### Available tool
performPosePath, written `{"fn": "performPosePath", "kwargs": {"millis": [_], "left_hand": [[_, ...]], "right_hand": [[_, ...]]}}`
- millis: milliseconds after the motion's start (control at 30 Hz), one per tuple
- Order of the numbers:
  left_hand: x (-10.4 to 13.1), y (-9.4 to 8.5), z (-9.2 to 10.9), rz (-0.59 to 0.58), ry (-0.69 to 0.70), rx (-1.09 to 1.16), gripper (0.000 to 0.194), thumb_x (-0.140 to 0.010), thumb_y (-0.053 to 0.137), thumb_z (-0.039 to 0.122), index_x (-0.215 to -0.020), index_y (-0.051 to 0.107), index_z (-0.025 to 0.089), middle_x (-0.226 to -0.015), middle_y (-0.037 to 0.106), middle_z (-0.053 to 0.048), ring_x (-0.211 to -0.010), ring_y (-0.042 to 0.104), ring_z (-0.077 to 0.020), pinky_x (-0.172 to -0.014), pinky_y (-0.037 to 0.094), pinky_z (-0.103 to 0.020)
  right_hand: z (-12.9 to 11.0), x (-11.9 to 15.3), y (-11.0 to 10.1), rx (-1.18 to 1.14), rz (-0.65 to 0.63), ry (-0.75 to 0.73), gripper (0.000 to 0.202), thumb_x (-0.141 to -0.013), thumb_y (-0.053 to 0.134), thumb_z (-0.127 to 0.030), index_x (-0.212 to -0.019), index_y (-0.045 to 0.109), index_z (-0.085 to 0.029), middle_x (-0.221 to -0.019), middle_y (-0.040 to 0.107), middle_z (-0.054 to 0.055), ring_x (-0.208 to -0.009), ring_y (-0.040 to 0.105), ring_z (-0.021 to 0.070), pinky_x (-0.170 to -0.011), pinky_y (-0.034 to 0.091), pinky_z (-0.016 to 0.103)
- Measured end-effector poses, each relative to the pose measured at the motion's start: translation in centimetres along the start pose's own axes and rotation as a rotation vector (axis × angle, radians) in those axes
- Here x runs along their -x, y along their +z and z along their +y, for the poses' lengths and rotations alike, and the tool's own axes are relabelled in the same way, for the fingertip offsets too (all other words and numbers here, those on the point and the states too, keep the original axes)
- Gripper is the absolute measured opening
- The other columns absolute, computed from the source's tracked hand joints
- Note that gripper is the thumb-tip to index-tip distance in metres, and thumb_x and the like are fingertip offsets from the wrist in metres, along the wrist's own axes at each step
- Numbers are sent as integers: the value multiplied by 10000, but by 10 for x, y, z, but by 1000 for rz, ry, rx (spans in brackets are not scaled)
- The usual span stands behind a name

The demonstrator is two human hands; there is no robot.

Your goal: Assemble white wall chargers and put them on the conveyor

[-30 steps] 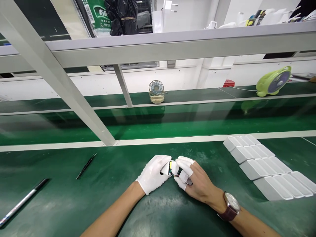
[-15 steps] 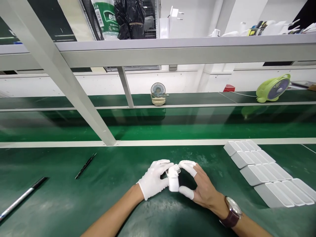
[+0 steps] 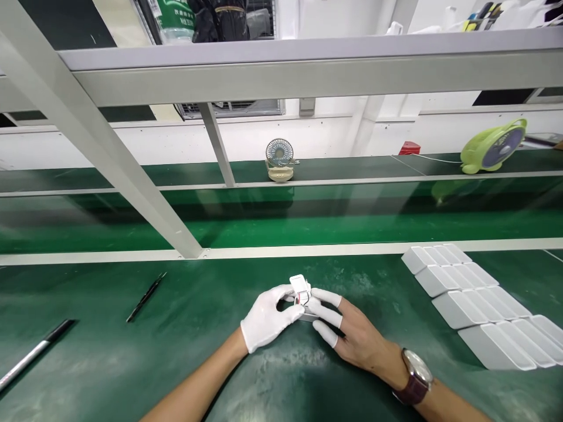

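Note left hand (image 3: 267, 316) clamped on white casing (image 3: 300, 285), right hand (image 3: 352, 329) against it, grip unclear, near far edge of counter (image 3: 220, 293); steady lightly. Avoid pinching thin leads (image 3: 307, 300).

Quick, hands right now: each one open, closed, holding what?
Left hand: closed, holding the small white device between thumb and fingers.
Right hand: fingertips at the same device; whether it grips too cannot be told.

Can see white Chinese characters on the green label (image 3: 172, 13) of a bottle (image 3: 177, 37), cut off above, too small to read; can read nothing elsewhere.
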State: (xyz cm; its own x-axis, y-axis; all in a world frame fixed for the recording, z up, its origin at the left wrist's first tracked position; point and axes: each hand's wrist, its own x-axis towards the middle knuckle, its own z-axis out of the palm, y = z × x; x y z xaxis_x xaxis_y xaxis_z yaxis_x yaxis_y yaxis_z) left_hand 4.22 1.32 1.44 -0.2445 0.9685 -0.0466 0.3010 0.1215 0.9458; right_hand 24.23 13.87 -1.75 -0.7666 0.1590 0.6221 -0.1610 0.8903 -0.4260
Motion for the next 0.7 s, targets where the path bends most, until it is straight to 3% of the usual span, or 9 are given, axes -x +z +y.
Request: {"fn": "performPosePath", "kwargs": {"millis": [167,467,700], "left_hand": [[-3,-3,-3,-6,-28,60,309,-930,634,391,-1159,695,193,-1073,741,-51,-1015,682,-235,-917,526,-340],[-6,-3,-2,-54,19,72,233,-919,661,380,-1020,711,176,-1067,731,-57,-995,663,-213,-913,509,-322],[-5,-4,-8,-58,44,96,297,-905,675,387,-1115,697,178,-1130,722,-73,-1016,667,-219,-932,524,-343]], "right_hand": [[4,0,-2,8,-28,-36,566,-924,617,-70,-1455,488,-222,-1423,511,161,-1305,534,251,-1041,547,411],[9,1,-1,-40,-96,3,475,-951,596,-128,-1400,540,-271,-1397,538,138,-1187,615,238,-966,582,399],[12,4,3,59,-78,-26,488,-971,581,-179,-1443,494,-267,-1412,550,133,-1209,622,241,-978,587,403]]}}
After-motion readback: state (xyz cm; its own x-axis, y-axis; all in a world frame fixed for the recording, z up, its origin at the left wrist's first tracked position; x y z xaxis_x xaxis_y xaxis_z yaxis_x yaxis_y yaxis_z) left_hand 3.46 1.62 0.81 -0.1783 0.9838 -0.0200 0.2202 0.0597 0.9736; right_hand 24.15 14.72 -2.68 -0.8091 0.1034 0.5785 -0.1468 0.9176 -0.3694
